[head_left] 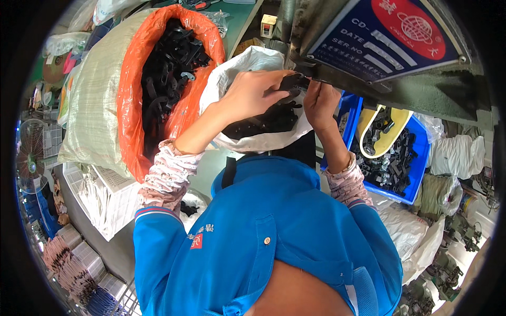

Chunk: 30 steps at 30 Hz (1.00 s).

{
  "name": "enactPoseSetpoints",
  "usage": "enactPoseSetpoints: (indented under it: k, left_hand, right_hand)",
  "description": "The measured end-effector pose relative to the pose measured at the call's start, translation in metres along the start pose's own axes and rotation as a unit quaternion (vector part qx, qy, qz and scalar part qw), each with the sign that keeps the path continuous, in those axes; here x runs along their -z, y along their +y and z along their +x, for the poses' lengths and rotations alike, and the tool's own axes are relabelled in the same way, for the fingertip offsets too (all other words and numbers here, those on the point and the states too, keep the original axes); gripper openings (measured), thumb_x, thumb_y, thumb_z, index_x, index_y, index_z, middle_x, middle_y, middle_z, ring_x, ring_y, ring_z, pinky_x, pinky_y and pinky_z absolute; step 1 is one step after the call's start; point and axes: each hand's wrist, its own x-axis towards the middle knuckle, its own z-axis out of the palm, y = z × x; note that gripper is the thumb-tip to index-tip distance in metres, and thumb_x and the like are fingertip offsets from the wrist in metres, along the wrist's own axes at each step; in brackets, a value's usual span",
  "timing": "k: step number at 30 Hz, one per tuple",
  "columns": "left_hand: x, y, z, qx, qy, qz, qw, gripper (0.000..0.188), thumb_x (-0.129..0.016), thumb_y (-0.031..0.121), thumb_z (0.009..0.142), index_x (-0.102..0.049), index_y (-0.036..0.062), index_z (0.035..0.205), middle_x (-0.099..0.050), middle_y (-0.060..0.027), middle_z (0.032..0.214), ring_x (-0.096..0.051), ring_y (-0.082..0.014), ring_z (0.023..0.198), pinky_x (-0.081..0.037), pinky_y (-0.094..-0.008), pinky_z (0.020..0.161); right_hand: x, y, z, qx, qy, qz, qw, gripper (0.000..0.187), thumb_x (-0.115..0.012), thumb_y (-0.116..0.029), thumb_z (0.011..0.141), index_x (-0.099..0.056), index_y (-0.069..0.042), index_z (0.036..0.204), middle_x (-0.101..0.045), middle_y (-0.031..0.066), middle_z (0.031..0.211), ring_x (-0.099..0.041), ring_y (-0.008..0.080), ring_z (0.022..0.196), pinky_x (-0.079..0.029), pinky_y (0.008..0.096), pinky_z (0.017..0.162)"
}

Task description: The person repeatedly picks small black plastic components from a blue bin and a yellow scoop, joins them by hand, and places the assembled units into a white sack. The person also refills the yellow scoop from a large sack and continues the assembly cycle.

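My left hand (254, 94) pinches a small black plastic part (292, 82) between thumb and fingers, beneath the head of a dark metal machine (421, 95). Close beside it, my right hand (322, 105) is closed, its fingertips together at the machine's lower edge. Whatever lies between those fingertips is too small or hidden to make out. Below both hands, a white bag (211, 95) stands open with a heap of black parts (269, 122) inside. The machine hides the far end of the part's surroundings.
At left stands a woven sack (95, 100) with an orange liner (129, 105), full of black pieces. A blue bin (420, 158) at right holds black parts and a yellow scoop-like container (396, 138). A white perforated crate (113, 210) sits lower left, and a fan (32, 152) farther left.
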Motion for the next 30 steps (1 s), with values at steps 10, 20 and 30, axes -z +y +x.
enactPoseSetpoints:
  k: [10,20,30]
  left_hand:
    - [0.007,0.01,0.016,0.059,-0.048,0.02,0.997,0.023,-0.075,0.016,0.079,-0.057,0.002,0.081,-0.059,-0.0122,0.069,-0.058,-0.0323,0.061,-0.044,-0.0364,0.056]
    - [-0.012,0.011,0.0,0.06,-0.025,0.03,0.997,0.041,-0.072,0.014,0.081,-0.064,0.0073,0.12,-0.062,-0.0086,0.071,-0.06,-0.03,0.063,-0.047,-0.0356,0.058]
    - [0.012,0.005,-0.008,0.079,-0.074,0.029,0.994,0.022,-0.073,0.014,0.081,-0.064,0.0038,0.099,-0.065,-0.0148,0.078,-0.063,-0.0349,0.068,-0.048,-0.0379,0.059]
  right_hand:
    - [-0.003,0.008,0.003,0.024,0.004,-0.025,0.999,0.016,-0.049,-0.003,0.093,-0.064,0.0,0.094,-0.062,0.02,0.087,-0.058,0.0391,0.078,-0.045,0.0426,0.075]
    - [-0.009,0.01,-0.027,-0.081,-0.02,0.02,0.996,0.009,-0.056,-0.002,0.087,-0.063,0.0,0.09,-0.063,0.0202,0.076,-0.061,0.0407,0.064,-0.048,0.0426,0.059]
    - [0.012,0.04,-0.021,-0.401,-0.139,0.397,0.814,0.023,-0.046,-0.014,0.101,-0.064,-0.002,0.092,-0.062,0.0116,0.074,-0.061,0.0233,0.066,-0.051,0.0381,0.064]
